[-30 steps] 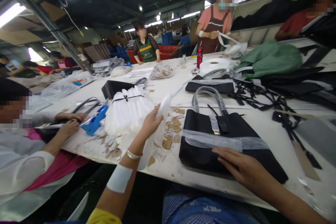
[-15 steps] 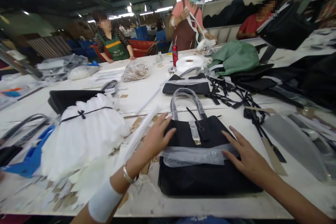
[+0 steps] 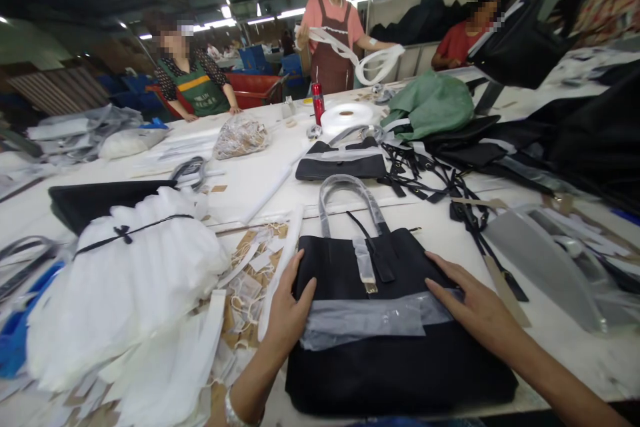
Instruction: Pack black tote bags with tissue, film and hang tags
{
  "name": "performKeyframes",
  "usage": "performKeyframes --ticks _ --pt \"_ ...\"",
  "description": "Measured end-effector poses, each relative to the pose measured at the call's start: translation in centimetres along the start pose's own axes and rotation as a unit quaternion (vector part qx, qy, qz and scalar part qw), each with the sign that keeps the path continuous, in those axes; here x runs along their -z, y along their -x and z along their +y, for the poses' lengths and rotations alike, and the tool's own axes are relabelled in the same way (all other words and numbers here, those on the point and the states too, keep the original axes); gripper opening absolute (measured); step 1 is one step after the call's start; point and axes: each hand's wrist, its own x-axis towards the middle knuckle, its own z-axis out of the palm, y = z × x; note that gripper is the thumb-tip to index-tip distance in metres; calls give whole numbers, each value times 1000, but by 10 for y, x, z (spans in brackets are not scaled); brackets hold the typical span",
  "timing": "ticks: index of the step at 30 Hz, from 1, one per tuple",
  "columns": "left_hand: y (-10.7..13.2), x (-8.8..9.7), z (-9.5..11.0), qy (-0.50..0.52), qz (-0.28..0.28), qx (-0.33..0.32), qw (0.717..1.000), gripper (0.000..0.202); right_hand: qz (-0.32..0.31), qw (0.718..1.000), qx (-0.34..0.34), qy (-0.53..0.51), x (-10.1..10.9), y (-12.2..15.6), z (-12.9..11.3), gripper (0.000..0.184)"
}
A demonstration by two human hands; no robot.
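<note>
A black handbag [image 3: 400, 367] stands on the table in front of me. Clear film wraps its raised handle [image 3: 350, 180], and a strip of translucent film [image 3: 365, 320] runs across its front. A dark hanging tag and a small gold-coloured clasp [image 3: 371, 287] show at the middle. My left hand [image 3: 290, 303] grips the bag's left edge, thumb forward, the other fingers partly hidden along the side. On the opposite edge my right hand [image 3: 470, 297] holds the bag, its thumb on the front and its fingers along the side.
White pleated material [image 3: 125, 280] tied with black cord lies left, beside scattered tags and paper strips [image 3: 250, 273]. Another black bag [image 3: 340, 163], black straps [image 3: 425, 177] and a grey translucent sheet [image 3: 545, 267] lie beyond and right. Co-workers stand across the table.
My hands have closed in on the bag's two side edges. The bag now appears nearer and lower in view. Across the table, a co-worker has spread out a looped white strip.
</note>
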Motion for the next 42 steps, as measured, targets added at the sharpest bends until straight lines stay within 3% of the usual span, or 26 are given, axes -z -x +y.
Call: performKeyframes --ticks 6,9,11,13,16,21,24,26,28,30,32,34,36,38,40,42 --pt "18 -6 -10 -112 -41 -53 991 55 5 999 5 38 0 31 0 50" --pt "11 4 3 -245 -43 -97 964 58 18 995 45 88 9 24 -8 45" --pt "2 12 21 -293 -28 -149 944 50 34 992 77 96 15 13 -18 39" --pt "-6 13 42 -276 -30 -200 940 39 25 994 86 57 16 0 -30 35" --pt "-17 0 65 -193 -92 -240 947 32 -28 997 74 7 1 -21 -49 35" --pt "-37 -36 69 -172 -163 -252 938 27 -106 989 32 99 -32 -59 -67 40" --pt "-49 -47 62 -196 -188 -243 931 27 -164 984 -4 62 -38 -73 -66 35" --pt "-53 -49 58 -203 -200 -238 928 26 -176 984 0 10 -35 -77 -61 23" --pt "-57 -46 57 -195 -210 -235 929 26 -147 987 21 -54 -25 -78 -53 13" --pt "-60 -42 58 -174 -218 -228 933 28 -84 987 24 -132 -10 -76 -42 16" --pt "-67 -39 60 -148 -222 -216 939 28 -29 977 -10 -212 10 -75 -29 23" --pt "-78 -42 64 -112 -214 -200 950 28 -19 958 -63 -281 27 -76 -13 30" --pt "-92 -53 69 -42 -213 -157 963 27 -28 946 -97 -308 37 -79 3 36" --pt "-108 -73 74 59 -241 -60 967 29 -28 950 -103 -294 37 -85 20 39" --pt "-124 -98 77 141 -279 37 949 35 -30 957 -102 -271 29 -92 35 40" --pt "-136 -122 79 183 -306 84 931 43 -49 954 -118 -269 18 -99 44 38"
